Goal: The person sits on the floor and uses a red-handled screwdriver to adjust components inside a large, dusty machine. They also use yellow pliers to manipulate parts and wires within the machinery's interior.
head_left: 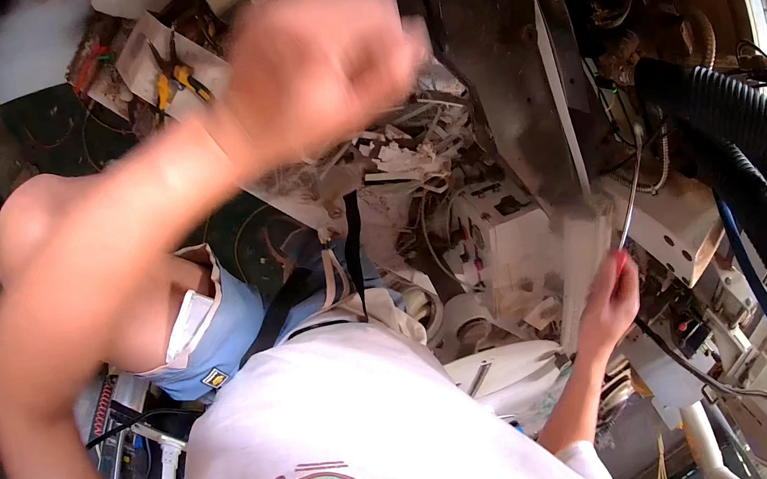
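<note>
One raised left hand point(324, 65): blurred, fingers curled; whether it grips anything cannot be told.
Lower right hand point(607, 303): closed on the near end of a thin metal tool point(633, 198), a red part showing by the thumb.
Tool position: shaft slanting upward, between the dark metal panel point(516, 90) and the black corrugated hoses point(738, 114); tip contact unclear.
Pliers point(176, 79): yellow-and-black-handled, lying left of the raised hand.

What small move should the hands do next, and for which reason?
Perhaps bring the left hand toward the tool to steady it: the tool is long and thin, only the right hand holds it, and the left is well apart.
</note>
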Demonstrator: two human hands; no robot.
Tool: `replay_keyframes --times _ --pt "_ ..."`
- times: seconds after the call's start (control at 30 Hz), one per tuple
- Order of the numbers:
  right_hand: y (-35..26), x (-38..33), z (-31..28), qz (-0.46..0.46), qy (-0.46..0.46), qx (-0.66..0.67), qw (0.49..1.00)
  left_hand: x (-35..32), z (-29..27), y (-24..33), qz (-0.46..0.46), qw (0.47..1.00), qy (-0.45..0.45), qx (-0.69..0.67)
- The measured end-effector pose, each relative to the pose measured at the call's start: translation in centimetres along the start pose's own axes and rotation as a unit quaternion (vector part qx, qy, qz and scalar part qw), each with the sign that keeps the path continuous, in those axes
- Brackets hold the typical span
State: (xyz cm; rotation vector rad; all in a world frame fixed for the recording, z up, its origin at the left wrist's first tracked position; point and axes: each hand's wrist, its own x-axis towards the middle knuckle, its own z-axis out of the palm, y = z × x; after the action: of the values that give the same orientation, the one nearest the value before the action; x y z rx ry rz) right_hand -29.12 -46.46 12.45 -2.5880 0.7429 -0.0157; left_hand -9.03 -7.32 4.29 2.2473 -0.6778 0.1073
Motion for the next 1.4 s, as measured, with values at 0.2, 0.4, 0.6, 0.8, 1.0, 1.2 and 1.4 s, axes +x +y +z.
replay_keyframes --times 0.2,0.4,0.6,0.8,1.0,1.2,1.4 --pt "2.7 -10.6 5.7 0.084 -0.226 0.216 0.946 -19.3 17.4 0.6 -0.316 0.829 -0.462 -0.014" --pt "3.3 -9.8 14.7 -0.185 -0.228 -0.012 0.956 -22.3 28.2 2.1 -0.597 0.74 -0.205 -0.233" --pt "5.2 -6.8 17.8 -0.316 -0.238 -0.124 0.91 -21.4 30.1 0.7 -0.642 0.584 -0.045 -0.495" --pt "5.0 -4.2 19.0 -0.367 -0.224 -0.225 0.874 -21.7 30.0 0.6 -0.672 0.505 0.031 -0.54" --pt "5.3 -2.9 18.6 -0.438 -0.162 -0.246 0.849 -22.0 31.9 -1.3 -0.685 0.439 0.116 -0.57" --pt "6.2 -2.5 16.5 -0.417 -0.153 -0.27 0.854 -20.4 31.1 -0.5 -0.697 0.426 0.145 -0.558" --pt "3.8 -3.2 12.6 -0.38 -0.221 -0.147 0.886 -22.1 30.9 -1.8 -0.707 0.499 0.087 -0.493"
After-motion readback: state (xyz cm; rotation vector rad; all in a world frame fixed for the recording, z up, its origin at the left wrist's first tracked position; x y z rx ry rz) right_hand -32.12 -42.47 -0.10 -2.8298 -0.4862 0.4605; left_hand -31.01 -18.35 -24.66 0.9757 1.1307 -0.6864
